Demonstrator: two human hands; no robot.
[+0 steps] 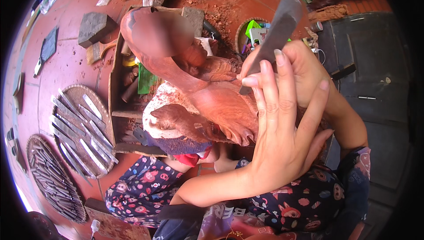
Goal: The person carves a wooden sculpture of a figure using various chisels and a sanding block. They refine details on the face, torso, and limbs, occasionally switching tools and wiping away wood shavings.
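Right of centre, right hand grips the flat metal blade over the reddish wood carving, left hand laid across, fingers straight, likely steadying it.

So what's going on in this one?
A person's right hand grips a flat dark tool above a reddish carved wooden piece. The left hand is open, fingers extended, fingertips over the tool's lower part. Flat blades lie in a round basket off to the left.
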